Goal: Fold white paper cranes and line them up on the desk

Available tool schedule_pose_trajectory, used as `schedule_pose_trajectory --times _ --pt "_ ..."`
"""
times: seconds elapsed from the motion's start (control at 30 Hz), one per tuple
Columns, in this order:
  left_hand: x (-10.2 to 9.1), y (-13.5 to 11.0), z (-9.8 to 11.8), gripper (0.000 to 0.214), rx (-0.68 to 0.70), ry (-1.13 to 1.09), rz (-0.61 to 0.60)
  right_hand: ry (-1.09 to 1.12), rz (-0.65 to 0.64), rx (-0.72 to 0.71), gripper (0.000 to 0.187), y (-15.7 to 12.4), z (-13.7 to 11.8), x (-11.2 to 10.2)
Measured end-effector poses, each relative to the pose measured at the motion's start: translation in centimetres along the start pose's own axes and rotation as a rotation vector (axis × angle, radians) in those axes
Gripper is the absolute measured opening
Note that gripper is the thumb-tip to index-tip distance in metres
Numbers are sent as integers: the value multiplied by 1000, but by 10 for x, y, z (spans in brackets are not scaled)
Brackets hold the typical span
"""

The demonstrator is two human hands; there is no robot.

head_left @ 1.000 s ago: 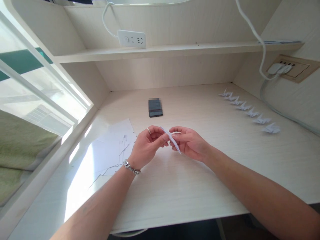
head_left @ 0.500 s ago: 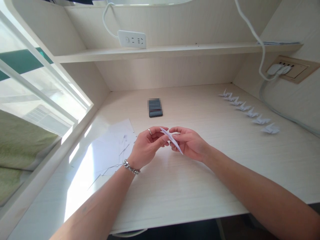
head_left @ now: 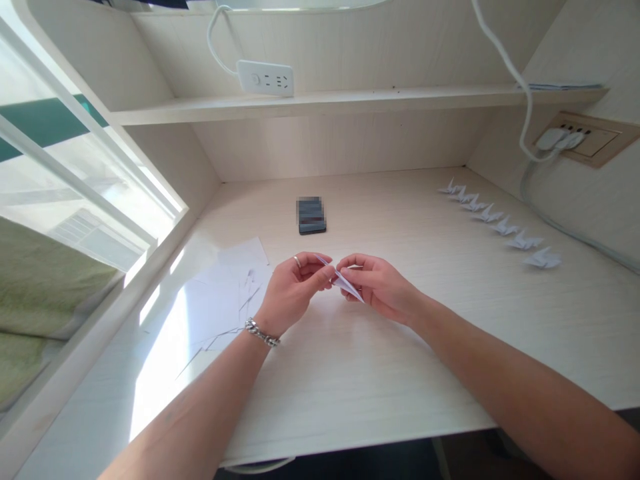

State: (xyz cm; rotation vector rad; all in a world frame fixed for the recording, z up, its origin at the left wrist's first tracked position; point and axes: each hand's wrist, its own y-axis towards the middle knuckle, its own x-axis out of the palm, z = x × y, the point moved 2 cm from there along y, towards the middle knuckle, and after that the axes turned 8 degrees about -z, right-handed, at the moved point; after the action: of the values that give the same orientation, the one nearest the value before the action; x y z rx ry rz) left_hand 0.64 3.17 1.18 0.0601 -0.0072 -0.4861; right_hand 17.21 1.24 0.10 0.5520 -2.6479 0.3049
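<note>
- A person's two bare hands meet above a pale wooden table (head_left: 380, 393), near the middle of the view.
- Between them is a small piece of folded paper (head_left: 350, 289), held off the table and tilted — one narrow end points far and left, the other near and right.
- The left hand (head_left: 295, 287), with a ring and a chain bracelet (head_left: 262, 333), pinches the far-left part between thumb and fingers.
- The right hand (head_left: 381, 287) holds the paper from the right, thumb in front, its other fingers partly hidden behind.
- The step in hand appears to be shaping or creasing the paper; which fold it is, I cannot tell.
- The next move seems to call for a light, steady pinch from both hands — edges lined up, thin tips uncrushed.
- Left of the hands, loose white sheets (head_left: 213, 300) lie overlapping, partly in sunlight.
- Beyond the hands lies a dark phone (head_left: 311, 217).
- At far right, folded paper birds (head_left: 543, 258) stand in a slanting row.
</note>
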Motion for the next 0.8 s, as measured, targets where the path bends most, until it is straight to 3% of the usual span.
schedule_pose_trajectory --times 0.23,0.8 --pt "-4 1 -1 34 -21 30 67 -45 -87 5 30 -1 -1 -3" --pt "-3 1 -4 35 -10 36 46 -94 -96 10 38 -1 0 -3"
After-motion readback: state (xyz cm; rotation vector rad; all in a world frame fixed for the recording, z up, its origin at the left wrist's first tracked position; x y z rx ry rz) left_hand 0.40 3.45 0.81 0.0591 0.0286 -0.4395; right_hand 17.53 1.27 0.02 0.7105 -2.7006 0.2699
